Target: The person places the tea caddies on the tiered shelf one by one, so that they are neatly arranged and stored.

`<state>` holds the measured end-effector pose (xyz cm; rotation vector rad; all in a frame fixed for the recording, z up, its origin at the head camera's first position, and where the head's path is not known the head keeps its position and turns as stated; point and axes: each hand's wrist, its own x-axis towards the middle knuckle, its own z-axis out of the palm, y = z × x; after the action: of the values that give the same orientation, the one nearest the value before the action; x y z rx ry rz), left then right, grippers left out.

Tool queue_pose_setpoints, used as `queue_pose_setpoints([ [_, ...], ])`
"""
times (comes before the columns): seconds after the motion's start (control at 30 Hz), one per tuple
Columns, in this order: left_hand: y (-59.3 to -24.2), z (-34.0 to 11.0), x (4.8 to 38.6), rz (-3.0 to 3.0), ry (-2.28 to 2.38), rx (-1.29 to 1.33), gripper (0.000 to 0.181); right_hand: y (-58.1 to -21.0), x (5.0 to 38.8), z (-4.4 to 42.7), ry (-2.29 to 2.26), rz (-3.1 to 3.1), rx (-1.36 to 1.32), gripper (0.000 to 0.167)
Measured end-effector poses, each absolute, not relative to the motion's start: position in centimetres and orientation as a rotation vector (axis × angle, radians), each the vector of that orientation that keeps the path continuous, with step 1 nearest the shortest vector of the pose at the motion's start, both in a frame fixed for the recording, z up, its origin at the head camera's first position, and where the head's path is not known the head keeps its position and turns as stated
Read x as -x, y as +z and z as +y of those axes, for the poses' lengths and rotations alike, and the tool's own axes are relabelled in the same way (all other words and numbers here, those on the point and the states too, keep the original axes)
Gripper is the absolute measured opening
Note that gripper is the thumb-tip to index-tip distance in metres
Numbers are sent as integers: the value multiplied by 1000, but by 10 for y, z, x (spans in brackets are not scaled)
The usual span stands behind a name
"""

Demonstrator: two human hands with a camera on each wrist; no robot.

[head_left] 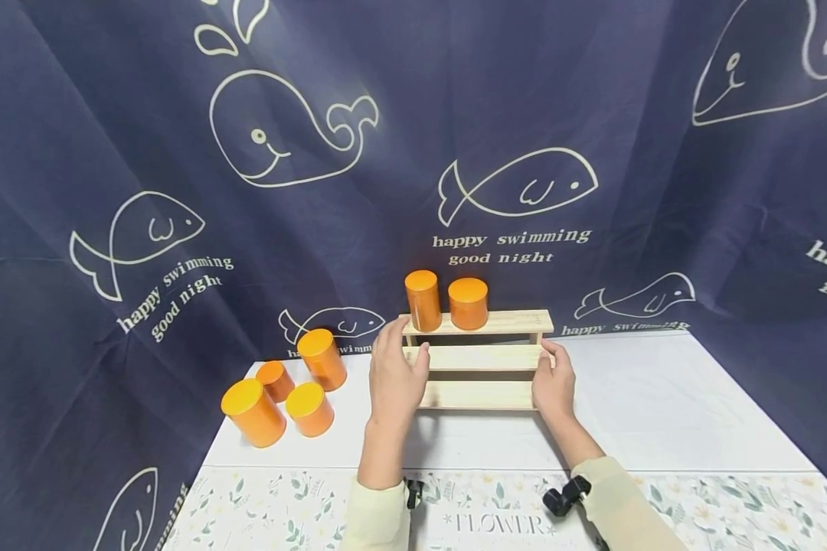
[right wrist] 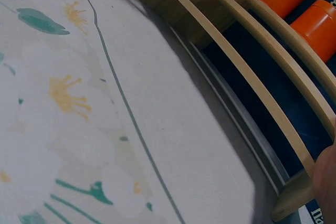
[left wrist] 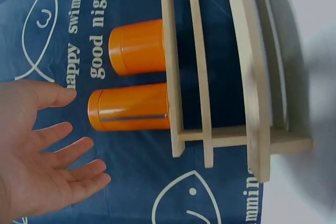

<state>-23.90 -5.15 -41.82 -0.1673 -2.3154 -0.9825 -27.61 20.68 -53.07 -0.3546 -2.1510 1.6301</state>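
A pale wooden rack with three steps (head_left: 478, 357) stands on a white table (head_left: 648, 405), right in front of a dark blue curtain with white fish and whales (head_left: 413, 76). The left hand (head_left: 396, 379) is by the rack's left end, with its fingers spread wide and nothing in them. The right hand (head_left: 555, 381) touches the rack's right end, but I can't tell if its fingers curl around the wood. On the top step, toward the left, a tall shiny orange cylinder (head_left: 424, 304) stands upright next to a short, fat orange cylinder (head_left: 469, 306), with a small gap between them. Four more orange cylinders (head_left: 310, 413) stand close together on the table, left of the rack. A white cloth with leaves and flowers (head_left: 744, 501) covers the table's near side.
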Motion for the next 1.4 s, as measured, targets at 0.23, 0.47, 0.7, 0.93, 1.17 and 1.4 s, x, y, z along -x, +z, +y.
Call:
queue_pose_setpoints([
  [0.23, -414, -66, 237, -2292, -1005, 97, 49, -532, 277, 205, 1629, -2146, 360, 42],
  [0.47, -410, -81, 241, -2283, -1030, 36, 48, -533, 278, 206, 1613, -2168, 359, 43],
  [0.7, -408, -90, 248, -2261, -1059, 18, 48, -527, 277, 212, 1604, -2154, 372, 43],
  [0.93, -413, -104, 255, -2237, -1073, -49, 48, -525, 278, 212, 1606, -2152, 349, 42],
  [1.17, -414, -122, 263, -2235, -1065, -90, 48, -530, 278, 211, 1604, -2147, 348, 42],
  [1.4, -417, -147, 268, -2232, -1045, -179, 48, -530, 276, 207, 1605, -2182, 348, 43],
])
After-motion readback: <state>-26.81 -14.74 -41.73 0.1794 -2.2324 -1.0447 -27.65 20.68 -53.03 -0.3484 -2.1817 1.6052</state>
